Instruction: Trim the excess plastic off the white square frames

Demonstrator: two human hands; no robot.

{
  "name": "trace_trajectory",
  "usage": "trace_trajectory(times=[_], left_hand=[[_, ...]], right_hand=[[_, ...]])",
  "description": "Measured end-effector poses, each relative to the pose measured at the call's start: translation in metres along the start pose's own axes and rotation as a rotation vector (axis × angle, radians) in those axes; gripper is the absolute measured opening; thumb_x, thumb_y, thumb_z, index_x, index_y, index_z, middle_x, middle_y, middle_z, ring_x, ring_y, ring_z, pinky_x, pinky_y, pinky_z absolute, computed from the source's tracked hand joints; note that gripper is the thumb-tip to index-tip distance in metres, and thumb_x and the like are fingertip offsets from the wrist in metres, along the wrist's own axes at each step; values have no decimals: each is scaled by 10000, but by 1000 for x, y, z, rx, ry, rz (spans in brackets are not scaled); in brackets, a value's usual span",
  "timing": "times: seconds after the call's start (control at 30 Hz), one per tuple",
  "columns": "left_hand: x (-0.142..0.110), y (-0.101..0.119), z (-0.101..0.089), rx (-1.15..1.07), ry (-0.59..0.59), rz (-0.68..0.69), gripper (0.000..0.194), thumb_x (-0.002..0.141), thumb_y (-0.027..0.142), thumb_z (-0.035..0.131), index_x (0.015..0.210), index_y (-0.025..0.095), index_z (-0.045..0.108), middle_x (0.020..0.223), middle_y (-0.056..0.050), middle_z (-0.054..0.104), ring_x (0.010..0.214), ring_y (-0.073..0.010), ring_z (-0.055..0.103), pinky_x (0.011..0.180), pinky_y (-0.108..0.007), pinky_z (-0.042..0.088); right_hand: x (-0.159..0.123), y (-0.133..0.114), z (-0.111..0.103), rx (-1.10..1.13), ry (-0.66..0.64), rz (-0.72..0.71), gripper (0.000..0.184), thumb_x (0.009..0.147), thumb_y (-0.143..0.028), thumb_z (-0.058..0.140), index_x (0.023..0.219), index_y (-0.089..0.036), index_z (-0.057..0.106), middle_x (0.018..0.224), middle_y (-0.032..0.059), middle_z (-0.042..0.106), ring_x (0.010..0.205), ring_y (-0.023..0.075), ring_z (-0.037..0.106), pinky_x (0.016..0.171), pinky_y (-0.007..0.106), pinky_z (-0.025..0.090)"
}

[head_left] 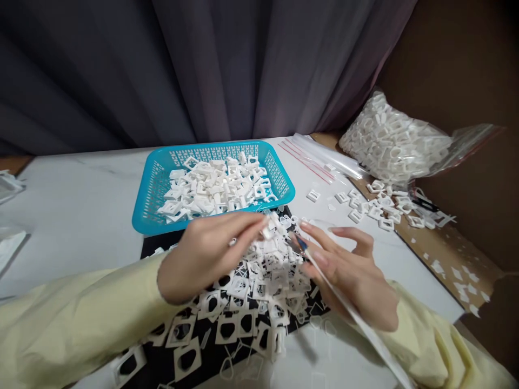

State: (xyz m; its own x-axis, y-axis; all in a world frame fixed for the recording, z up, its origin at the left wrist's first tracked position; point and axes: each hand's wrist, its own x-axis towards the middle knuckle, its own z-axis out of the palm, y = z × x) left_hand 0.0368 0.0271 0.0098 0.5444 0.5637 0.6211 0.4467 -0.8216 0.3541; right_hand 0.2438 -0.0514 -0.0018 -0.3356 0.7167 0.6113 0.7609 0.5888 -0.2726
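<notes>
White moulded-plastic piece (268, 231), small and blurred, sits at the fingertips of the left hand (203, 254), just in front of the near rim of the turquoise, rectangular, perforated plastic basket (139, 222), toward that rim's right end. Left thumb and fingers appear pinched on it; its long axis cannot be made out. The right hand (351, 278), farther right and forward of the basket, grips a slim, white-handled tool with a blue section near its tip (320, 259), some other fingers loosely bent. That tool's long axis slants from beside the piece down and rightward, away from the basket, so the piece lies left of the tip, apparently apart. Beneath both hands spreads a heap of white plastic frames (279, 273).
</notes>
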Motion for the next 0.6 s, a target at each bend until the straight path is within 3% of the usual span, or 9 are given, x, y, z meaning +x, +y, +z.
trace_trajectory(times=[0.1,0.2,0.27,0.37,0.5,0.6], left_hand=[[12,-20,-11,50,3,-164,89,835,235,576,838,209,661,722,13,732,589,-134,672,574,-222,537],[20,-34,-18,-76,-35,-299,124,811,273,608,730,199,668,660,15,716,561,-133,670,544,-206,540],[23,-40,-18,-206,-67,-398,146,783,278,641,674,184,662,611,9,702,534,-139,670,520,-204,551],[27,-44,-17,-347,-48,-525,118,741,252,688,677,157,661,619,-1,701,546,-153,681,529,-212,577],[34,-46,-31,-347,-8,-524,123,809,251,615,803,138,663,732,3,713,640,-137,691,599,-191,583],[30,-40,-46,-321,-263,-386,114,841,243,576,836,168,663,707,26,704,599,-106,675,533,-147,550]], right_hand=[[1,9,4,-36,109,-46,296,851,-126,560,1095,-289,519,766,-48,715,766,149,674,761,316,481],[3,12,10,-26,214,-33,246,823,-80,560,985,-265,539,515,-80,562,476,112,559,546,249,477],[3,11,14,-26,279,-32,259,786,-60,592,940,-259,530,471,-84,486,425,110,502,452,236,430],[1,12,19,-61,331,-36,285,755,-50,622,930,-259,540,488,-76,506,426,115,514,430,237,424],[-6,18,23,-171,409,-11,244,751,-113,653,920,-276,587,531,-53,600,482,148,605,421,246,435],[-9,19,24,-249,404,56,175,744,-189,685,882,-268,612,532,-36,638,480,166,630,408,248,432]])
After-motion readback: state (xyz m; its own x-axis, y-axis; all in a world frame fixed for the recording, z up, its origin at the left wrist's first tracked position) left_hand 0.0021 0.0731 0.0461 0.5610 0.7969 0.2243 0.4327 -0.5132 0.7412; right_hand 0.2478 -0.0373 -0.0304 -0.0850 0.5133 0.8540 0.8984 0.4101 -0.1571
